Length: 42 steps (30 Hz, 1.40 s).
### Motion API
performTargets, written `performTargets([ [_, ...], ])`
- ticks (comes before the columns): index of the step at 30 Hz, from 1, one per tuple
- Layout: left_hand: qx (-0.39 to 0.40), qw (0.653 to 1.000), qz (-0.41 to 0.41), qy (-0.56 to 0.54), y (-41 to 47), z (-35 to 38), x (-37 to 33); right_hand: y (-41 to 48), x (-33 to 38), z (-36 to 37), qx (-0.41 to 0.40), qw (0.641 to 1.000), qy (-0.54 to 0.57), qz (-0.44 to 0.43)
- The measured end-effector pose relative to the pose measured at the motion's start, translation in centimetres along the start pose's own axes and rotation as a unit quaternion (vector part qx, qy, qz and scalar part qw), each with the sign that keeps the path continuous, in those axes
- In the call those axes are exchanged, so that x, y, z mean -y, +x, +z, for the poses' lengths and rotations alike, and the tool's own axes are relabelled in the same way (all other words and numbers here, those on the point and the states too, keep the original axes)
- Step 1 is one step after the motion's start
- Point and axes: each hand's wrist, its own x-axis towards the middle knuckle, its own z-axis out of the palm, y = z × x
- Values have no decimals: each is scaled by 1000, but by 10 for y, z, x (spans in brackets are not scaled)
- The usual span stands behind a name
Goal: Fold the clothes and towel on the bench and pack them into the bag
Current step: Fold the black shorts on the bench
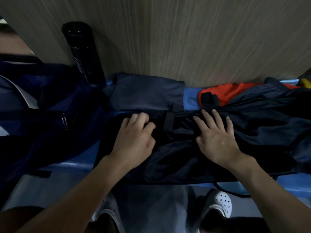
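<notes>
A dark navy garment [193, 158] with black straps lies spread across the blue bench [190, 98]. My left hand [134, 140] rests on its left part with the fingers bent down into the cloth near the top edge. My right hand [217, 137] lies flat on it, fingers straight and spread. Behind the garment sits a folded navy piece [148, 93] against the wall. An orange cloth [228, 93] pokes out at the back right. The navy bag [42, 106] stands at the left on the bench.
A black bottle [82, 54] leans against the wooden wall beside the bag. A yellow item [305, 83] shows at the far right edge. My white perforated shoes [220, 206] stand on the floor below the bench edge.
</notes>
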Motion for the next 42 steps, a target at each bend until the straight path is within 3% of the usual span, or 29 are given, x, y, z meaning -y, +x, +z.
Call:
performTargets([
  [3,11,999,32,-13,0,6,2,-2,7,-4,-89,996,-3,-29],
  [6,51,998,22,10,0,11,4,-6,21,-8,-134,983,32,-120],
  [9,103,994,-3,33,1,10,4,-6,32,-5,-97,976,56,-187],
  [12,148,988,-16,38,1,9,3,-1,39,-3,-53,976,68,-199],
  [19,187,979,-68,41,4,11,4,10,48,2,-1,990,46,-134],
  [26,62,995,-46,67,-5,-3,6,20,49,-1,-10,996,42,-78],
  [32,159,983,-78,51,-16,7,16,10,49,-5,-58,994,20,-92],
  [37,170,979,-89,63,-21,8,27,-8,34,-10,-121,990,-19,-69],
  [42,195,969,-137,58,-19,-1,33,-17,15,0,30,999,-10,-26],
])
